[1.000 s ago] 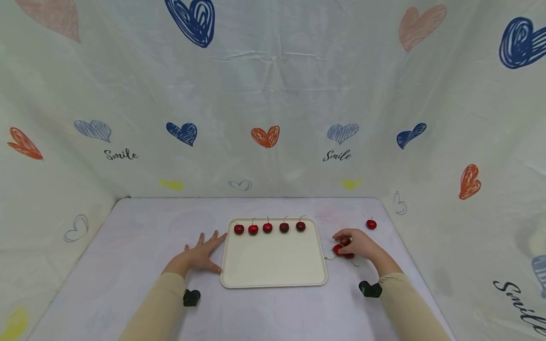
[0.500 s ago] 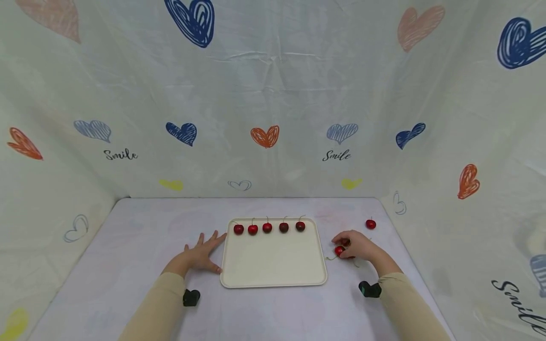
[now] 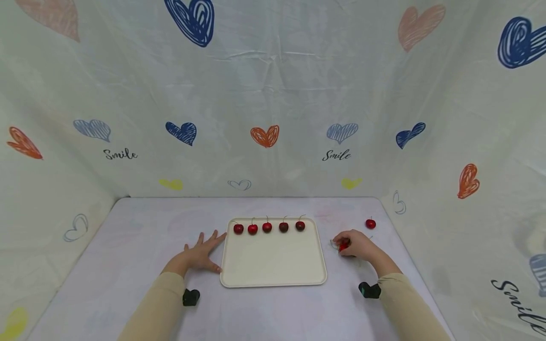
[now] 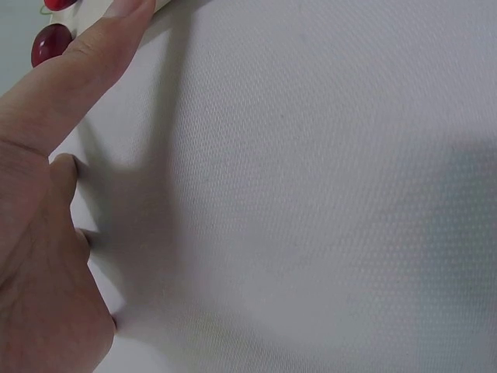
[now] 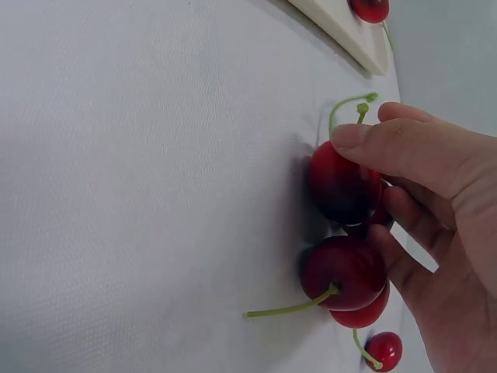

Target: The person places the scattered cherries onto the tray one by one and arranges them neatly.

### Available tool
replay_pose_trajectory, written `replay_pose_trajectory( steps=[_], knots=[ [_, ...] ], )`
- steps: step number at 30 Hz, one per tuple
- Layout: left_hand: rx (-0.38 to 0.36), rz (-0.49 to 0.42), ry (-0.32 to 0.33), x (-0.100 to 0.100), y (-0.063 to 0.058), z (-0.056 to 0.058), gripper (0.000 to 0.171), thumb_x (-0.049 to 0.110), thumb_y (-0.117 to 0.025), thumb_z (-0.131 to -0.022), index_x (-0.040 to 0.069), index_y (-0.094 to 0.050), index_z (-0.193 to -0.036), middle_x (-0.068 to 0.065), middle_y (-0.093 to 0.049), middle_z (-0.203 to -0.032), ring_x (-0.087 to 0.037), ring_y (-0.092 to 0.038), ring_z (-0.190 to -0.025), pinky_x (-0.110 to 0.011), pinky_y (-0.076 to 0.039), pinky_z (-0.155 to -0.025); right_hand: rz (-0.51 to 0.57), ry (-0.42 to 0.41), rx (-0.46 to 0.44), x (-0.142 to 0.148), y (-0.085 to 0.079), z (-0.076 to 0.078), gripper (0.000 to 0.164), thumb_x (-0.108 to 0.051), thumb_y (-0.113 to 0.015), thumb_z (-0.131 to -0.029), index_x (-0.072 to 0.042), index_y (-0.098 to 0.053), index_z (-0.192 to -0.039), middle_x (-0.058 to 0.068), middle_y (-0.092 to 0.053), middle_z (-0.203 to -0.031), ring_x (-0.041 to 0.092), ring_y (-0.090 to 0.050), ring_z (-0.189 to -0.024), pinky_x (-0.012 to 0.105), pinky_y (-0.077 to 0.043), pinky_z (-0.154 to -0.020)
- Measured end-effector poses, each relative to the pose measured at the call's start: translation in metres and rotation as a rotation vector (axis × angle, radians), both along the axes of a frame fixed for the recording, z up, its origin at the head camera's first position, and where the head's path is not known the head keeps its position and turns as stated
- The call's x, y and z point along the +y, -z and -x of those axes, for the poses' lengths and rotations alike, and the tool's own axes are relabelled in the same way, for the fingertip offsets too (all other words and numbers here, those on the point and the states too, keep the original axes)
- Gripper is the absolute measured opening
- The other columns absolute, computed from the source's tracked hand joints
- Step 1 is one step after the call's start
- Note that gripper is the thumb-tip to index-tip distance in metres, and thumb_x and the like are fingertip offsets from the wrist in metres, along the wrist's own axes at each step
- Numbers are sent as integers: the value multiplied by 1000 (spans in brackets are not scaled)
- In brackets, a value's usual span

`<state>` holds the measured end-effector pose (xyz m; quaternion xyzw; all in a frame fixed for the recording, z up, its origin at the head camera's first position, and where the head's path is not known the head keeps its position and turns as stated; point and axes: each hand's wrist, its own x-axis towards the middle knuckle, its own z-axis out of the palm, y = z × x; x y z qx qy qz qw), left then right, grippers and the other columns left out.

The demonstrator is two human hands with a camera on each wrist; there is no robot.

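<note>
My left hand (image 3: pixel 199 255) lies spread on the table, thumb and index fingertips at the left edge of the cream tray (image 3: pixel 273 270). Along the tray's far side, several cherries (image 3: pixel 267 228) stand in a row, stems up. Right of the tray, my right hand (image 3: pixel 359 246) pinches a red cherry (image 5: pixel 340 183), the thumb on it near the stem and the other fingers behind. Close under those fingers lie a dark cherry (image 5: pixel 342 272) and a brighter red one (image 5: pixel 363 308), with part of another hidden behind the pinched cherry.
A lone cherry (image 3: pixel 370 224) sits farther back at the table's right. The white table (image 3: pixel 273 312) ends at a hanging cloth (image 3: pixel 273 94) printed with hearts, which also rises on both sides. Dark wrist-worn pieces (image 3: pixel 369 290) hang by the sleeves.
My right fingers have closed on the red cherry and turned it: its stem, earlier pointing toward the tray's lower right, now points farther up. The left hand and tray have stayed in place.
</note>
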<state>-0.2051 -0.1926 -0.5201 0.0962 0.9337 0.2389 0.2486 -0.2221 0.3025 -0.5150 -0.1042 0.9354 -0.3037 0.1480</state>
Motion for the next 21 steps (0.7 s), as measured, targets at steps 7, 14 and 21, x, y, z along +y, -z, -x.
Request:
replay_pose_trajectory(
  steps=[7,14,21],
  knots=[
    [-2,-5,-1,1,0,1,115,38,-89,-64,18,-24,-156,-21,-9,-160,-52,8,-141,-79,7,-99,-25,24,27,2,0,-3,30,-3,-82,-75,-9,-72,-103,2,-64,-99,22,-55,-91,44,-52,-85],
    [-9,2,-4,1,0,1,114,38,-89,-64,18,-23,-156,-20,-7,-161,-52,9,-141,-79,7,-99,-28,54,77,6,5,-7,32,0,-83,-74,-10,-71,-102,2,-63,-100,21,-55,-91,44,-52,-84],
    [-3,-1,-2,0,1,-1,114,38,-89,-64,19,-24,-156,-20,-8,-160,-52,9,-141,-79,6,-99,-61,63,88,3,7,-8,34,-3,-84,-72,-11,-71,-103,1,-63,-99,21,-56,-89,45,-52,-83]
  ],
)
